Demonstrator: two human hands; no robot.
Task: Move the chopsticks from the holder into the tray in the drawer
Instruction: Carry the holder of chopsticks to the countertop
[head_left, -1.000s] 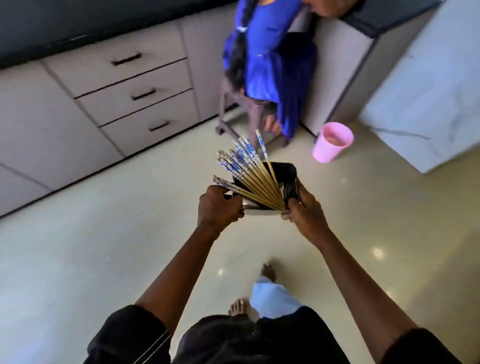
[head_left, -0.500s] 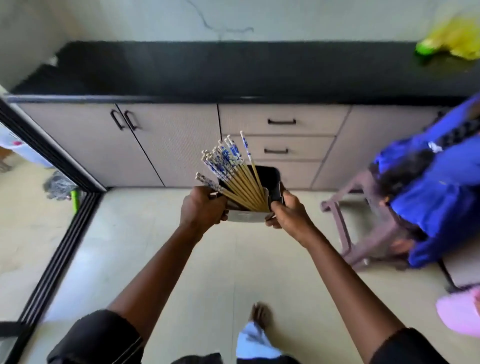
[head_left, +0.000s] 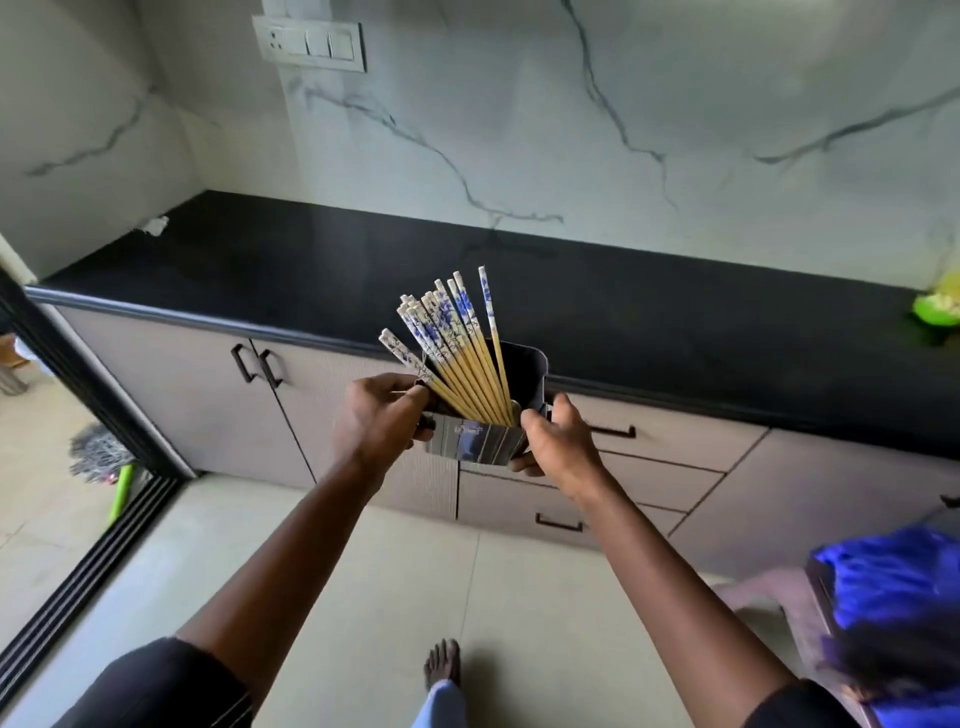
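Note:
I carry a shiny metal holder (head_left: 478, 440) with a dark inside in front of me, above the floor. My left hand (head_left: 382, 415) grips its left side and my right hand (head_left: 558, 439) grips its right side. Several wooden chopsticks (head_left: 457, 348) with blue-and-white patterned tops stand in the holder, fanned out and leaning to the left. Ahead is a stack of shut drawers (head_left: 639, 441) under the black countertop (head_left: 623, 306). No tray is in view.
Cabinet doors (head_left: 208, 395) with dark handles stand left of the drawers. A person in blue (head_left: 893, 613) sits low on a stool at the right. A green object (head_left: 937, 309) lies on the counter's far right. A sliding-door track (head_left: 88, 561) and a mop (head_left: 98, 457) are at left.
My view has swung from the floor and the seated person toward the counter and wall. The holder stays in both hands, now closer to the drawers.

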